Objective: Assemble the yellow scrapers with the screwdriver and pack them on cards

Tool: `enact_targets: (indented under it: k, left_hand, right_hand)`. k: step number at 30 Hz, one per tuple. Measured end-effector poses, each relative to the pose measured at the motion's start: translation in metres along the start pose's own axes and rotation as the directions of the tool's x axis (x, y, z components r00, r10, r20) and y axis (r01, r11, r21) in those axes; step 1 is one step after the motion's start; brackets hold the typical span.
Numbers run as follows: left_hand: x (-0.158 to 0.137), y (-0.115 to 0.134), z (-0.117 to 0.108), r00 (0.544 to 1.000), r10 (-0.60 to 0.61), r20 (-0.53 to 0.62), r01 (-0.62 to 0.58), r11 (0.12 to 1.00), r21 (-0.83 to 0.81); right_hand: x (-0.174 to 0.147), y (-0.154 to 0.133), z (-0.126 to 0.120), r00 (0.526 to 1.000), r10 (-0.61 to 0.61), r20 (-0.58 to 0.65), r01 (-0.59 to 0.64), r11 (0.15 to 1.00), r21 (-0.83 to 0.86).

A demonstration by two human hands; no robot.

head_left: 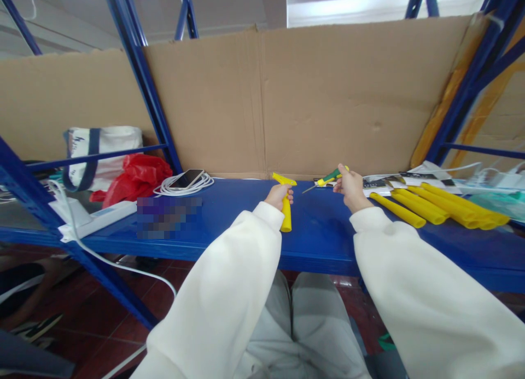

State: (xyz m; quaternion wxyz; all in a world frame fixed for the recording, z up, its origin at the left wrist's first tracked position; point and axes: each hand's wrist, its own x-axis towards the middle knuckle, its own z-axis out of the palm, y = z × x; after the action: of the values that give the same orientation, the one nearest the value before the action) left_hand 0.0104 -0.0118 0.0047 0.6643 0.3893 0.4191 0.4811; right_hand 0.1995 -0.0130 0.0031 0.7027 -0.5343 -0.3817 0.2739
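Note:
My left hand (279, 195) is wrapped round a yellow T-shaped plastic piece (286, 219); its crosspiece shows above my fingers and its tube below. In my right hand (348, 186) is a screwdriver (329, 178) with a green and yellow handle. The thin metal shaft slants down to the left, its tip a short way from the yellow piece and apart from it. Several yellow tubes (447, 205) lie side by side on the blue shelf to the right of my right hand. My fingers hide part of the handle and the middle of the yellow piece.
The blue shelf (241, 246) has a cardboard sheet (320, 100) along its back and blue posts (150, 89) at the sides. On the left are a coiled white cable (176, 190), a phone (187, 179), a red plastic bag (137, 174) and a white power strip (100, 220).

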Motion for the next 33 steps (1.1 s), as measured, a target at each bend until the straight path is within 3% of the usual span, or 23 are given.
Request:
enact_targets:
  k: [5,10,23,33]
  left_hand:
    - [0.0051,-0.0032,-0.0014,0.998,-0.059,-0.023,0.061,0.997,0.053]
    - [0.0030,-0.0038,0.0000,0.998,-0.068,0.013,0.066,0.993,0.100]
    - [-0.0008,-0.0015,0.0029,0.990,-0.129,0.058,0.122,0.986,0.111]
    - [-0.0024,-0.0020,0.0039,0.990,-0.104,0.097,0.090,0.986,0.140]
  right_hand:
    - [0.0011,-0.0017,-0.0006,0.987,-0.151,-0.048,0.154,0.986,0.067]
    - [-0.0050,-0.0044,0.0027,0.979,-0.205,0.020,0.201,0.972,0.120]
    - [-0.0045,-0.0028,0.0009,0.975,-0.219,0.027,0.216,0.972,0.088]
    - [-0.0055,-0.0036,0.0013,0.976,-0.220,0.009,0.219,0.973,0.072]
